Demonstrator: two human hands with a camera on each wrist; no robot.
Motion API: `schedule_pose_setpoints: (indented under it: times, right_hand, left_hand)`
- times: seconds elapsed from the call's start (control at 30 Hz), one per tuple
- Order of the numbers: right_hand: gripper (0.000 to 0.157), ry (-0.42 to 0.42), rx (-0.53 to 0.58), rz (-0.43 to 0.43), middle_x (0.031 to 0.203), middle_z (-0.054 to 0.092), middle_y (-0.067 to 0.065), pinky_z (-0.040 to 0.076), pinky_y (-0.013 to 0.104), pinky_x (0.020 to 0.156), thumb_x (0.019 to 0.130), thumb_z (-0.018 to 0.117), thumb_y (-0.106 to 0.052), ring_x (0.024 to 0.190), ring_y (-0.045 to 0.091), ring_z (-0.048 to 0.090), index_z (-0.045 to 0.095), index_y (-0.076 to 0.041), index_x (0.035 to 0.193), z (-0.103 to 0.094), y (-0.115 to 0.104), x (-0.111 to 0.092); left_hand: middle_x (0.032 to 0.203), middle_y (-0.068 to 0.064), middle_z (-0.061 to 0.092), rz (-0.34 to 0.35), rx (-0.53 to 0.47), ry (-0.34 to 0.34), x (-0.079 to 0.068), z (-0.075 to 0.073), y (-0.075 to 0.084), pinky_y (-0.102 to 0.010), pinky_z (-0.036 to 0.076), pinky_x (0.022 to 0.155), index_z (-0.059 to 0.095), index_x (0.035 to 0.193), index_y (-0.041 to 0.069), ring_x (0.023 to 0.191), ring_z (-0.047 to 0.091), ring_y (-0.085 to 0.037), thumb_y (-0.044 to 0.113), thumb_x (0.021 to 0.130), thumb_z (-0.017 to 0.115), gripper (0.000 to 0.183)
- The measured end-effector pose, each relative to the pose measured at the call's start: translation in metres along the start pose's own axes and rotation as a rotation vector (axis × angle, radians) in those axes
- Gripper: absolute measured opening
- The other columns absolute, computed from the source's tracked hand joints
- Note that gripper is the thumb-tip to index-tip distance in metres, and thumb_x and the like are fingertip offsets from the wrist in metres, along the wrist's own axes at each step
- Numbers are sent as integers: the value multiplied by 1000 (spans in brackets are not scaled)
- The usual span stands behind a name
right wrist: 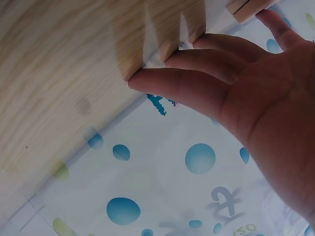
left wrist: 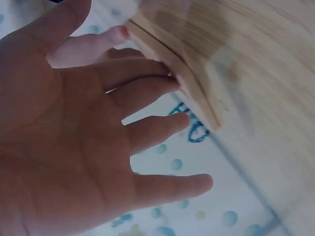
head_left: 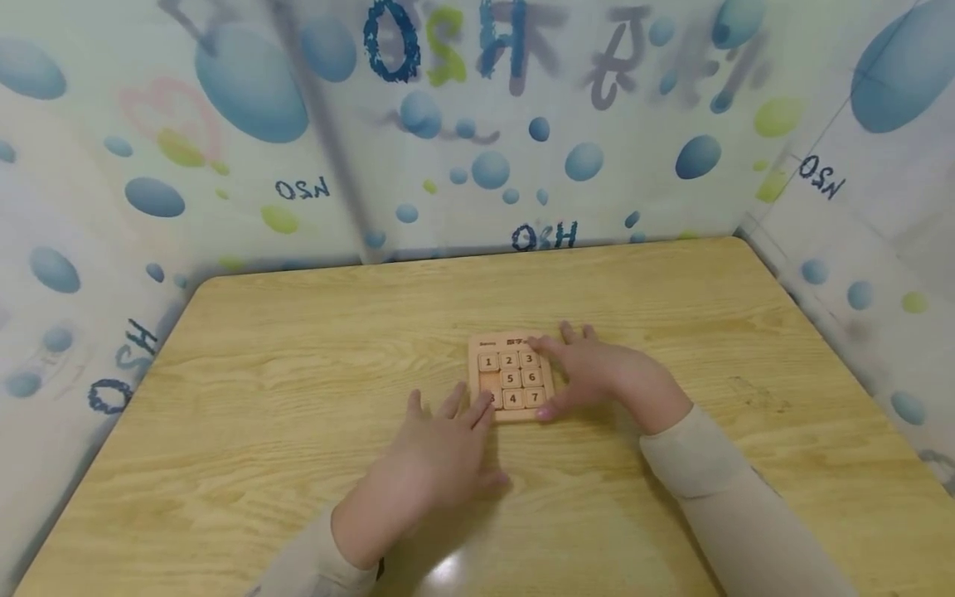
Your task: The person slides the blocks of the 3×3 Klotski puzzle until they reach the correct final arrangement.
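Observation:
A wooden sliding number puzzle [head_left: 510, 342] lies flat on the table. Its tiles read 1, 2, 3 on top, 5 and 6 in the middle row with a gap at the left, and 4 and 7 below. My left hand [head_left: 440, 456] reaches in from the lower left with fingers spread, one fingertip on the bottom-left tile, whose number it partly covers. At the right side, my right hand [head_left: 597, 373] holds the frame between thumb and index finger at its two right corners. Its other fingers [right wrist: 177, 81] touch the tabletop in the right wrist view.
The light wooden table [head_left: 298, 348] has rounded far corners. Behind it and along both sides stand pale walls [head_left: 462, 207] printed with blue and green drops and lettering. Beige sleeves [head_left: 701, 456] cover both forearms.

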State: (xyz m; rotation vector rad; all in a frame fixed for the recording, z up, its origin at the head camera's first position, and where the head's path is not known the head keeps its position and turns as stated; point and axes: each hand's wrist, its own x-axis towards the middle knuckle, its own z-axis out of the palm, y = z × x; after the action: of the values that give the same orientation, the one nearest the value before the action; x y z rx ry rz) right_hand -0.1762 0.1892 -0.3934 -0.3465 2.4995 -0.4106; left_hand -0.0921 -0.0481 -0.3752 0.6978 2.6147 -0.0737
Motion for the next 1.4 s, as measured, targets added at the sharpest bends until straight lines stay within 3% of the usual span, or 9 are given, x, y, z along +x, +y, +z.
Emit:
schedule_pose_setpoints:
  times: [0.13, 0.33, 0.67, 1.13, 1.4]
  right_hand:
    - [113, 2, -4, 0, 179, -1, 25, 16, 88, 117, 81, 84, -65, 161, 60, 1, 23, -36, 171, -1, -1, -1]
    - [113, -4, -24, 3, 179, 0, 26, 19, 89, 115, 80, 82, -68, 161, 61, 1, 23, -36, 171, 1, -2, 0]
    - [114, -11, -23, 7, 178, -2, 27, 18, 90, 114, 81, 82, -69, 160, 62, -1, 22, -34, 171, 3, -2, -2]
    - [116, -18, -58, -7, 178, -3, 29, 20, 89, 115, 82, 81, -70, 160, 63, 1, 19, -31, 172, -3, -2, 0]
    - [113, -11, -70, -29, 177, 1, 31, 23, 88, 114, 81, 81, -70, 158, 66, 5, 24, -29, 170, -4, -3, 1]
  left_hand:
    - [175, -1, 33, 25, 45, 19, -6, -6, 8, -80, 21, 124, 42, 164, 13, 167, 21, -32, 72, 98, 56, 89]
    - [176, 2, 32, 75, 73, 85, 2, -11, 16, -81, 22, 123, 44, 164, 16, 167, 20, -33, 67, 100, 59, 83]
    - [177, 5, 28, 60, 106, 44, 25, -12, 21, -81, 20, 124, 37, 167, 21, 168, 18, -31, 70, 102, 54, 83]
    - [176, 0, 31, 1, 88, 38, -3, -5, 6, -80, 20, 124, 43, 164, 15, 166, 23, -32, 71, 98, 58, 88]
    - [177, 1, 28, -21, 41, 35, 2, -6, -3, -82, 16, 124, 41, 165, 16, 167, 21, -33, 69, 99, 58, 86]
